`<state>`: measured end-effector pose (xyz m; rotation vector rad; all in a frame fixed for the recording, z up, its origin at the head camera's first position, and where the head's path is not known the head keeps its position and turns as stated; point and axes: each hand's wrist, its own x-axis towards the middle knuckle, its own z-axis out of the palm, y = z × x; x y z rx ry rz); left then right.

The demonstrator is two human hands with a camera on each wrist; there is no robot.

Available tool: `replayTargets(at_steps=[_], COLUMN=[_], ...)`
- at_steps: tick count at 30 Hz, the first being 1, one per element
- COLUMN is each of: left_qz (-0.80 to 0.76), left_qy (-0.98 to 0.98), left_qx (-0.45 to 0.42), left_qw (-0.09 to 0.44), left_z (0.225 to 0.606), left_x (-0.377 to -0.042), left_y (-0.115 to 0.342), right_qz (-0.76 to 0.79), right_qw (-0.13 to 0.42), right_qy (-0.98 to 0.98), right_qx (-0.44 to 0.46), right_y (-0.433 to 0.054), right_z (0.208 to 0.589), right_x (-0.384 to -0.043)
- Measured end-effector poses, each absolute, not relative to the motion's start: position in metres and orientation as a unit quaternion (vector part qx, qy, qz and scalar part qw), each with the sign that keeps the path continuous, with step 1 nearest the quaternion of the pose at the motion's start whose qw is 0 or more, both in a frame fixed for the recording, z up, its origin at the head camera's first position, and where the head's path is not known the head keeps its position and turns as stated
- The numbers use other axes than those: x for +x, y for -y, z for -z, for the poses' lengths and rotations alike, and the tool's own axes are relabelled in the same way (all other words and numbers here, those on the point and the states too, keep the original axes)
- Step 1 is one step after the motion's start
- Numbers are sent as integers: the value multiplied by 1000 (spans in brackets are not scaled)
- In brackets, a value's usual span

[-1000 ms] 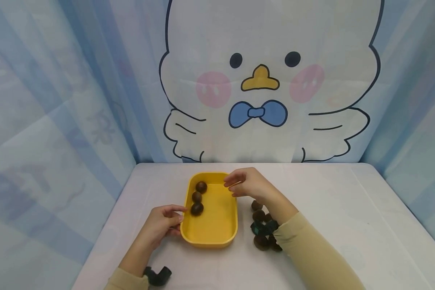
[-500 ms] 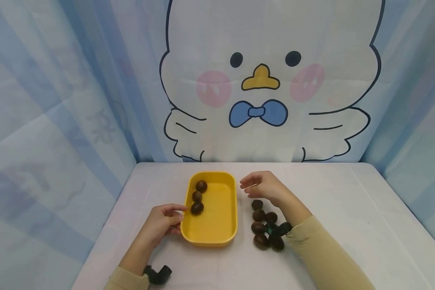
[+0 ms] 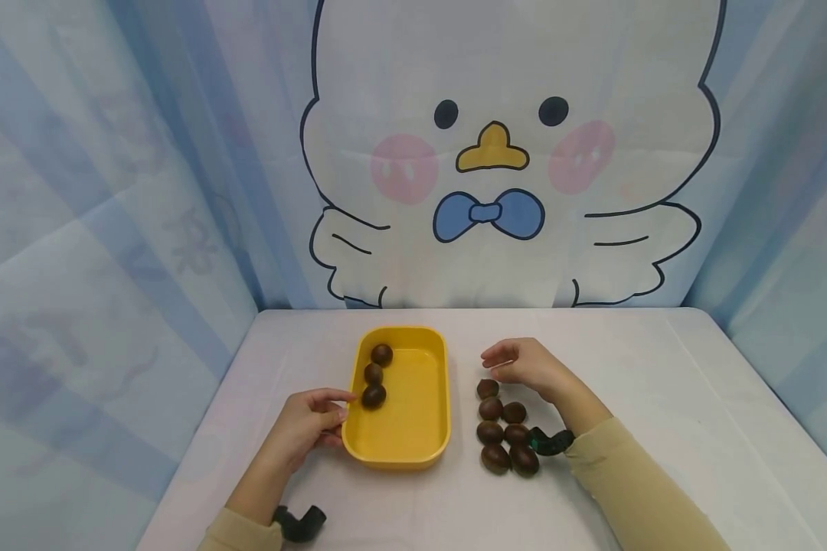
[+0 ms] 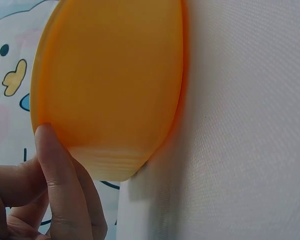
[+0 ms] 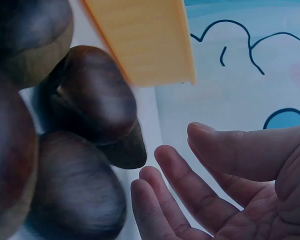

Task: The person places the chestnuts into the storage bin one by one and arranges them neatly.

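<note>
A yellow plastic tray (image 3: 416,402) stands on the table with three brown chestnuts (image 3: 374,396) in a line along its left side. My left hand (image 3: 310,421) touches the tray's left edge; in the left wrist view a fingertip rests at the rim of the tray (image 4: 115,75). To the right of the tray, several chestnuts (image 3: 491,409) lie in two rough columns. My right hand (image 3: 534,369) hovers at the far end of these, its fingers loosely bent and holding nothing. The right wrist view shows the fingertips close beside the nearest chestnut (image 5: 97,95).
Dark straps (image 3: 302,524) with small bulky ends sit at both wrists. The white table (image 3: 661,398) ends at a curtain (image 3: 489,268) printed with a cartoon bird, and more curtain hangs on both sides.
My right hand has moved from over the tray's right rim rightward and down to the far end of the chestnut group. My left hand has stayed at the tray.
</note>
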<state>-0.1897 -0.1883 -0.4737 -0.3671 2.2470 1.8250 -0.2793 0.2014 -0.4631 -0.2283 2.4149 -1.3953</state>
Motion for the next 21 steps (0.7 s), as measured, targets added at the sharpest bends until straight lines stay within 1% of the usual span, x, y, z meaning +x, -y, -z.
replayTargets(at_steps=[10,21], left_qz=[-625,-623], left_qy=[-762,-764], left_qx=[-128,-127], left_qw=[109,108], left_z=[474,475], left_x=[-189,-190], left_y=[188,188], right_qz=[487,471], right_qw=[192,210], right_qy=[-849,-853], right_qx=[-75,-81], right_y=[-204,-201], right_z=[477,479], right_x=[-279,-280])
